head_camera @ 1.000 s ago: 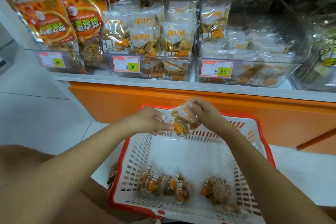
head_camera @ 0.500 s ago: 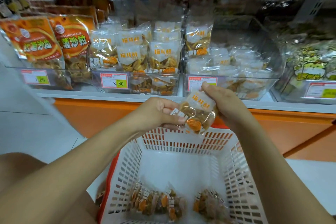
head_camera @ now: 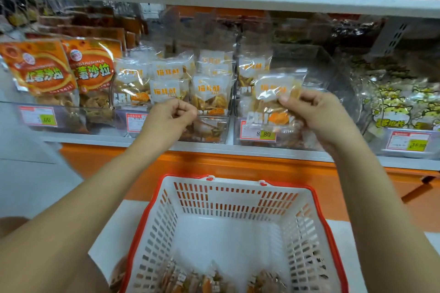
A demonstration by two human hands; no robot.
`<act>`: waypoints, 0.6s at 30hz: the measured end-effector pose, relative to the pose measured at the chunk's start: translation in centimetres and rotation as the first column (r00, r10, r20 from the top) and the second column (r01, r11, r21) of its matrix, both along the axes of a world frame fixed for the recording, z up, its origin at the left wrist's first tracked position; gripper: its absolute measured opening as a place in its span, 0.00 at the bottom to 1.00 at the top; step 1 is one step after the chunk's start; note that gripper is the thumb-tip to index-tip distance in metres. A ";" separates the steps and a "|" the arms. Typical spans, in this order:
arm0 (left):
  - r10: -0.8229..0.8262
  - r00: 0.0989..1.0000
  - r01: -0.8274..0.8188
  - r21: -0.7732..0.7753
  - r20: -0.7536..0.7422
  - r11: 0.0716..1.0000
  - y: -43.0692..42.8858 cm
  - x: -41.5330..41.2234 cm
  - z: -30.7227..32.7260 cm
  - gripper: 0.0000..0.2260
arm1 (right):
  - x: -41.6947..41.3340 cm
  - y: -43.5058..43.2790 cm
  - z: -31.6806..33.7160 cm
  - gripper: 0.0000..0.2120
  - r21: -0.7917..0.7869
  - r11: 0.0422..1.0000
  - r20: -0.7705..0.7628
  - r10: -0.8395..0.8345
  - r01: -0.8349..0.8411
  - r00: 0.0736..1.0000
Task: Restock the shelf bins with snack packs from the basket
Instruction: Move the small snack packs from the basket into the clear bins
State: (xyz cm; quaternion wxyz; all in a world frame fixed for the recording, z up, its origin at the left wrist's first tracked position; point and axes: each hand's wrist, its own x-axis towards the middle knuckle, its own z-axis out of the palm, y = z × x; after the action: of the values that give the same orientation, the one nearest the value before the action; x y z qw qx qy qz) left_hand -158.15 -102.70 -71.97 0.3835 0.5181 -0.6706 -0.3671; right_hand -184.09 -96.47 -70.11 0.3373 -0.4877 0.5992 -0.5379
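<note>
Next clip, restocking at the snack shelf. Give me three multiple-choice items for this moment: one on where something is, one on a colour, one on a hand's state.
1. Where is the snack pack that the right hand holds?
A. on the top shelf
B. up in front of the clear bin with the 8.80 tag
C. on the floor

2. What colour is the rim of the basket?
A. red
B. blue
C. green

3. The left hand is:
A. gripping a pack
B. flat on the shelf
C. curled, holding nothing

Key: 1 B, the pack is held up just before that bin; 2 A, a red edge runs round the white walls; 3 C, its fingers are curled in with nothing between them.
</note>
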 end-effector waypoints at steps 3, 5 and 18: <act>0.003 0.998 -0.003 0.006 0.057 1.000 -0.9 0.1 -0.2 0.04 | -1.2 -2.2 1.3 0.09 -0.095 0.994 -0.115 -0.069 0.058 0.991; 0.003 0.997 -0.003 0.000 0.071 1.000 -1.1 0.0 -0.3 0.07 | -1.4 -3.8 1.6 0.06 -0.121 0.992 -0.138 -0.064 0.048 0.988; -0.021 0.999 0.018 0.079 0.031 0.997 -1.5 0.0 -0.2 0.05 | -0.3 -9.2 -0.9 0.18 0.026 0.993 -0.023 -0.113 0.113 0.993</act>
State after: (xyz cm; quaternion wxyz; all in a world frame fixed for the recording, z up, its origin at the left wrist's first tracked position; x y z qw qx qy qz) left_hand -158.13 -104.24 -72.17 0.3484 0.5319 -0.6669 -0.3884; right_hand -184.37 -105.68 -70.97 0.3066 -0.4541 0.6368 -0.5425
